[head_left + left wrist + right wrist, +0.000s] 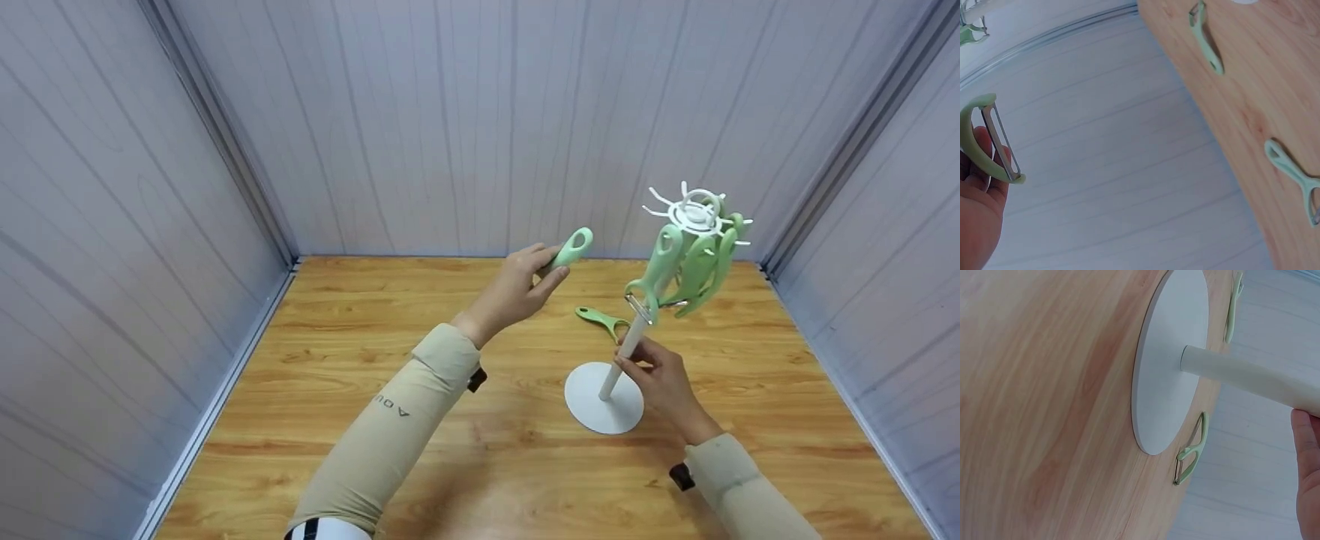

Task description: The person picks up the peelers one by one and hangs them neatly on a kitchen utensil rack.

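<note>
My left hand (544, 270) is raised above the table and grips a pale green peeler (571, 249) by its handle, whose looped end points up and to the right. In the left wrist view the peeler's metal blade (1000, 145) sticks out past my fingers (979, 191). My right hand (630, 358) grips the white pole (624, 352) of a tilted rack with a round base (604, 411). Several green peelers (694, 266) hang from its hooked top (697, 214). In the right wrist view a fingertip (1309, 461) rests against the pole (1252, 377).
One loose green peeler (600, 319) lies on the wooden table (375, 352) behind the rack's base. The wrist views show two loose peelers (1206, 36) (1297, 180) (1190, 455) (1234, 306). Grey panel walls (480, 112) close in the back and both sides.
</note>
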{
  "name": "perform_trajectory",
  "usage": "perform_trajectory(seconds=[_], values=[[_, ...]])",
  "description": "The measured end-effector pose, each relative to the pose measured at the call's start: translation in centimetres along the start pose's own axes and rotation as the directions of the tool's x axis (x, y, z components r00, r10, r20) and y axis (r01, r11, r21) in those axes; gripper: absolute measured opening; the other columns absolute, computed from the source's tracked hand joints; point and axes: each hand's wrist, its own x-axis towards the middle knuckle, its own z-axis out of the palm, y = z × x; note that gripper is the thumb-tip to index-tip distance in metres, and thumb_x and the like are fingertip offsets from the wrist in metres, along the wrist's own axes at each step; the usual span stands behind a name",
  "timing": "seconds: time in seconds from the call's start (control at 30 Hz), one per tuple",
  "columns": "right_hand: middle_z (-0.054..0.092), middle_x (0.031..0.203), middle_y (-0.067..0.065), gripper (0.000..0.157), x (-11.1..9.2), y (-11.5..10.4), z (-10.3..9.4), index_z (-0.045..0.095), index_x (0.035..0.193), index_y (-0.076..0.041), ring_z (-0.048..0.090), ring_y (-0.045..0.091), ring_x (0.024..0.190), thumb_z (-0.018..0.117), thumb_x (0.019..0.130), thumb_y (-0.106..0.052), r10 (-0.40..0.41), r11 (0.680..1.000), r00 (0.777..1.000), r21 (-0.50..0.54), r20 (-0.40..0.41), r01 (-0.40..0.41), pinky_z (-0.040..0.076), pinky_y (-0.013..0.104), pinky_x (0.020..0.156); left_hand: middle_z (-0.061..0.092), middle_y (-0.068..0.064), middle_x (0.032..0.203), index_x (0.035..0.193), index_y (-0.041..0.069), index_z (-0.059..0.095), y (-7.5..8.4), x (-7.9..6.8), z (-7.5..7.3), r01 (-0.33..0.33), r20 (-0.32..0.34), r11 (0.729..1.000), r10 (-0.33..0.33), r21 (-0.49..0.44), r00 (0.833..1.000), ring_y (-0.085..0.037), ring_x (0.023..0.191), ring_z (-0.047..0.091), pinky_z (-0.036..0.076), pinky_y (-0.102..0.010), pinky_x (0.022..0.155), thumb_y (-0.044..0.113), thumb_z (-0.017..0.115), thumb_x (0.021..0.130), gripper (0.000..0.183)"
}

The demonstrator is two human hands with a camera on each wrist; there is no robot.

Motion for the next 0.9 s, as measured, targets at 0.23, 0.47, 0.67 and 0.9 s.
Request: perform_trajectory(seconds=[0.23,0.47,0.67,0.9], values=[[0.079,0.102,0.009,0.02,-0.2,0.0,-0.1,0.075,0.119,0.005,0.072,0.002,0.089,0.074,0.099,0.007,0.001,1.0,1.0,-0.016,0.0,-0.001,0.062,0.017,0.074,0.07,-0.017,0.108,0.148,-0.005,0.062,1.6,0.9,-0.2,-0.062,-0.012,0.998,0.062,-0.019,0.998,-0.025,0.099,0.071,0.054,-0.029,0.084,0.014,0.06,0.113,0.04],[0.078,0.103,0.015,0.02,0.1,0.3,-0.1,0.075,0.119,0.003,0.071,0.002,0.09,0.074,0.099,0.007,-0.018,0.999,1.0,-0.044,0.006,0.019,0.061,0.015,0.075,0.07,-0.017,0.111,0.151,-0.006,0.059,2.7,1.7,-0.6,-0.092,-0.031,0.995,0.091,-0.029,0.995,-0.025,0.101,0.071,0.054,-0.028,0.084,0.014,0.059,0.113,0.042],[0.078,0.102,0.017,0.019,0.2,0.4,0.0,0.076,0.116,0.0,0.071,0.003,0.09,0.075,0.099,0.006,-0.026,0.999,0.999,-0.036,0.02,0.027,0.061,0.016,0.074,0.071,-0.017,0.115,0.151,-0.007,0.059,3.3,2.3,-0.8,-0.113,-0.044,0.992,0.111,-0.055,0.993,-0.025,0.101,0.071,0.056,-0.028,0.085,0.013,0.058,0.114,0.043],[0.077,0.103,0.019,0.02,0.0,0.4,-0.1,0.076,0.117,0.0,0.071,0.004,0.089,0.075,0.098,0.007,-0.033,0.999,0.999,-0.036,0.018,0.034,0.061,0.016,0.074,0.069,-0.016,0.111,0.149,-0.007,0.061,4.2,3.2,-0.2,-0.132,-0.041,0.989,0.13,-0.064,0.991,-0.024,0.099,0.069,0.054,-0.025,0.084,0.014,0.057,0.114,0.041]])
